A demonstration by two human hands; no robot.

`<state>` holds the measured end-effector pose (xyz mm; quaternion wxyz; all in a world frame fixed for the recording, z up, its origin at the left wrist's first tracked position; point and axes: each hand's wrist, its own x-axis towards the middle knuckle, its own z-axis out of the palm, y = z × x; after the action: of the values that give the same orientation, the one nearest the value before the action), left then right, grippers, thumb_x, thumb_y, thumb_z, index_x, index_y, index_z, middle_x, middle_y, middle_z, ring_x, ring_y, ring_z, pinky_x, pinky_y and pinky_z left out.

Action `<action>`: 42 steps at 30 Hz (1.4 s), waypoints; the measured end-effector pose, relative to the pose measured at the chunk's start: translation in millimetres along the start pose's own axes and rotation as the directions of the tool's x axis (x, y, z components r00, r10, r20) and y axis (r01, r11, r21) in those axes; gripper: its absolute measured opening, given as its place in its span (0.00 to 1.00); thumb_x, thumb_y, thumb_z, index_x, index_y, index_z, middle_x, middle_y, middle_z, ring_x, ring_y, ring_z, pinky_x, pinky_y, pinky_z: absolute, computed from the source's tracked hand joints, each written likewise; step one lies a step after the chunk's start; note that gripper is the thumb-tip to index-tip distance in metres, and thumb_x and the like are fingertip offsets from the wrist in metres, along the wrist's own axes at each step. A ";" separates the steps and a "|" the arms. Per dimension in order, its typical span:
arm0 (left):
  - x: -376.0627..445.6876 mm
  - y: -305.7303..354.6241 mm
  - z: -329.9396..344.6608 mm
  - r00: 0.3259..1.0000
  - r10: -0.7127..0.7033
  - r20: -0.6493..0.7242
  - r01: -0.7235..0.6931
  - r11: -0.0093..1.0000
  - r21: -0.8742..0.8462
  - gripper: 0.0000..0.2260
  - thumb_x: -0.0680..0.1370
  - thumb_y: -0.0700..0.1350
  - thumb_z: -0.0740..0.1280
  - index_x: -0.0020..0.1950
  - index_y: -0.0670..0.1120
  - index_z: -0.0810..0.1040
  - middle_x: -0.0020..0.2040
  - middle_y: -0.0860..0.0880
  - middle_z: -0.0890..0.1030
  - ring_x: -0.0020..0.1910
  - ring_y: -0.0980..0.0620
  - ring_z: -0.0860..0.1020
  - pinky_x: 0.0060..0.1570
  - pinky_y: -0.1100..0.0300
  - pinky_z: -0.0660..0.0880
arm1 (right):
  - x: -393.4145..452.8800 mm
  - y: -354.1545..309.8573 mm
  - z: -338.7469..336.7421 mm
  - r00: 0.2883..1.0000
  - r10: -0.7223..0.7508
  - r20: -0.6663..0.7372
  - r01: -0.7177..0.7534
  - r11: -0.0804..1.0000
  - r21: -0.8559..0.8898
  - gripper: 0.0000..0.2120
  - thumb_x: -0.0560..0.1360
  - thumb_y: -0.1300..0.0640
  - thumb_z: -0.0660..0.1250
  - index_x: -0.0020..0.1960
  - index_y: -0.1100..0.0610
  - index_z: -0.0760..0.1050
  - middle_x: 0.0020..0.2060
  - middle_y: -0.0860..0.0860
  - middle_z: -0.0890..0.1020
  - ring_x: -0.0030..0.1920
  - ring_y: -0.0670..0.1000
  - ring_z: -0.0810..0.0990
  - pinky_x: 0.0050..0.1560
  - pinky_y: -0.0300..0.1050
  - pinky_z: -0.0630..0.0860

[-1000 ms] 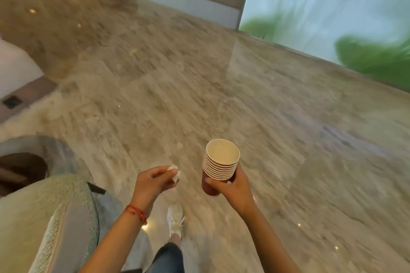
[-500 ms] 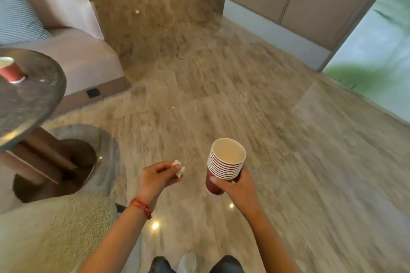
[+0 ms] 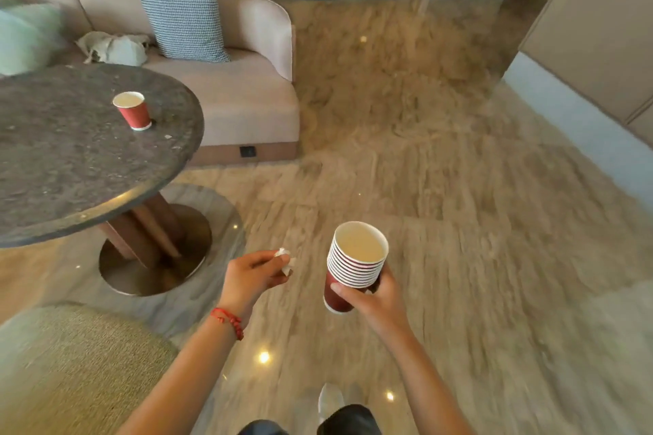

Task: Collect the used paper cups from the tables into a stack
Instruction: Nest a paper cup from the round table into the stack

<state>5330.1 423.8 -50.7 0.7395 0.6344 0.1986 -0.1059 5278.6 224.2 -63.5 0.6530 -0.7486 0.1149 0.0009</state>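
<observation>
My right hand [image 3: 376, 297] grips a stack of several red paper cups [image 3: 353, 265] with white rims, held upright over the floor. My left hand [image 3: 252, 275] pinches a small crumpled white tissue [image 3: 285, 261] in its fingertips, just left of the stack. One more red paper cup [image 3: 132, 111] stands upright on the round dark stone table [image 3: 70, 166] at the left, well beyond both hands.
A beige sofa [image 3: 243, 95] with a checked cushion [image 3: 182, 16] stands behind the table. The table's brown pedestal [image 3: 148, 233] rests on a round metal base. A green woven seat [image 3: 77, 371] fills the lower left. A wall with a white skirting [image 3: 583, 124] runs along the right.
The view has swung left: the table, its cup and the sofa have come fully into sight. Both hands keep their holds and their positions relative to each other.
</observation>
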 end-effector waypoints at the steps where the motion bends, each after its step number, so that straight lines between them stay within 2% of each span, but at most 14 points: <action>1: 11.3 6.0 6.8 1.000 0.006 -0.021 -0.006 1.000 -0.008 0.01 0.71 0.38 0.72 0.38 0.41 0.82 0.30 0.49 0.83 0.30 0.53 0.81 0.37 0.62 0.81 | 19.3 -4.5 -3.9 1.000 -0.008 0.021 0.008 1.000 -0.006 0.30 0.55 0.45 0.78 0.55 0.46 0.74 0.48 0.40 0.83 0.50 0.40 0.81 0.44 0.31 0.76; 4: 39.9 25.1 22.1 0.997 0.014 -0.073 -0.014 1.000 -0.007 0.02 0.70 0.40 0.73 0.38 0.42 0.84 0.33 0.47 0.84 0.32 0.52 0.81 0.38 0.61 0.81 | 72.8 -19.2 -11.9 0.997 -0.014 0.073 0.015 1.000 -0.014 0.30 0.54 0.44 0.78 0.54 0.45 0.74 0.47 0.36 0.82 0.49 0.37 0.80 0.42 0.28 0.74; 7: 66.8 42.1 31.3 0.991 0.000 -0.132 -0.001 1.000 -0.006 0.04 0.70 0.41 0.73 0.35 0.46 0.84 0.34 0.47 0.84 0.33 0.53 0.82 0.36 0.62 0.80 | 117.8 -31.7 -10.9 0.991 -0.009 0.136 0.013 1.000 -0.028 0.33 0.54 0.43 0.78 0.57 0.44 0.73 0.49 0.37 0.82 0.51 0.37 0.79 0.44 0.28 0.75; 11: 117.5 60.3 38.2 0.984 -0.013 -0.176 0.003 0.998 -0.059 0.05 0.70 0.40 0.73 0.34 0.45 0.84 0.32 0.47 0.84 0.32 0.52 0.82 0.35 0.62 0.80 | 184.6 -37.6 2.9 0.982 -0.008 0.188 0.014 1.000 -0.026 0.32 0.54 0.44 0.78 0.56 0.45 0.74 0.49 0.38 0.82 0.51 0.39 0.80 0.45 0.30 0.76; 14: 163.2 77.8 33.7 0.977 0.003 -0.214 -0.018 0.997 -0.072 0.04 0.70 0.40 0.73 0.35 0.44 0.84 0.32 0.47 0.84 0.32 0.54 0.81 0.34 0.63 0.79 | 239.6 -43.6 24.2 0.973 -0.009 0.232 0.017 0.999 -0.032 0.33 0.54 0.45 0.79 0.57 0.47 0.74 0.50 0.40 0.83 0.52 0.41 0.80 0.47 0.32 0.76; 21: 264.3 135.5 6.3 0.946 0.031 -0.323 -0.071 0.991 -0.112 0.03 0.72 0.38 0.71 0.38 0.41 0.83 0.32 0.47 0.83 0.31 0.56 0.80 0.33 0.66 0.78 | 361.5 -81.2 98.5 0.940 -0.028 0.339 0.049 0.997 -0.056 0.33 0.53 0.44 0.78 0.56 0.47 0.74 0.49 0.42 0.82 0.50 0.38 0.80 0.44 0.28 0.75; 23: 288.1 153.2 -4.7 0.940 0.037 -0.340 -0.087 0.987 -0.132 0.02 0.72 0.38 0.70 0.40 0.41 0.82 0.36 0.43 0.83 0.34 0.54 0.80 0.36 0.64 0.80 | 392.0 -94.2 118.9 0.927 -0.034 0.374 0.062 0.996 -0.065 0.35 0.53 0.44 0.78 0.58 0.48 0.74 0.50 0.43 0.82 0.51 0.39 0.80 0.45 0.29 0.75; 27: 325.6 175.9 -26.1 0.918 0.002 -0.397 -0.081 0.980 -0.181 0.03 0.72 0.39 0.71 0.40 0.41 0.82 0.43 0.37 0.82 0.43 0.44 0.80 0.51 0.50 0.78 | 442.1 -111.8 153.5 0.894 -0.039 0.446 0.075 0.995 -0.063 0.39 0.55 0.43 0.77 0.63 0.50 0.71 0.54 0.44 0.80 0.53 0.39 0.79 0.47 0.31 0.76; 31: 360.4 181.2 -46.2 0.874 -0.034 -0.484 -0.091 0.968 -0.233 0.02 0.72 0.39 0.72 0.39 0.42 0.83 0.43 0.38 0.83 0.44 0.43 0.81 0.51 0.50 0.78 | 490.4 -113.5 194.5 0.826 -0.038 0.563 0.101 0.992 -0.081 0.42 0.55 0.42 0.78 0.66 0.50 0.69 0.56 0.44 0.79 0.56 0.40 0.78 0.50 0.31 0.76; 34: 380.3 188.9 -58.4 0.812 -0.068 -0.580 -0.120 0.953 -0.279 0.03 0.72 0.39 0.71 0.39 0.43 0.83 0.41 0.39 0.83 0.42 0.45 0.81 0.46 0.55 0.81 | 525.9 -119.0 229.6 0.768 -0.044 0.639 0.132 0.987 -0.091 0.41 0.55 0.42 0.78 0.65 0.51 0.70 0.55 0.46 0.80 0.55 0.43 0.79 0.49 0.33 0.77; 38: 401.6 201.0 -74.1 0.694 -0.105 -0.712 -0.180 0.933 -0.313 0.02 0.72 0.40 0.72 0.39 0.44 0.83 0.36 0.45 0.84 0.35 0.53 0.82 0.33 0.65 0.79 | 572.3 -126.1 280.7 0.641 -0.028 0.767 0.157 0.983 -0.095 0.41 0.54 0.42 0.79 0.64 0.51 0.71 0.53 0.45 0.81 0.53 0.43 0.80 0.45 0.33 0.76; 42: 416.1 209.8 -79.7 0.547 -0.132 -0.827 -0.241 0.921 -0.307 0.01 0.72 0.41 0.72 0.40 0.45 0.83 0.39 0.45 0.85 0.36 0.52 0.82 0.37 0.64 0.80 | 609.6 -140.1 325.9 0.474 -0.010 0.880 0.198 0.975 -0.096 0.40 0.53 0.42 0.79 0.63 0.49 0.71 0.53 0.43 0.81 0.52 0.41 0.79 0.45 0.32 0.77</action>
<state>5777.0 577.8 -50.1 0.6676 0.4549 0.5223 0.2732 5944.9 455.7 -66.8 0.5466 -0.7060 -0.2801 0.3526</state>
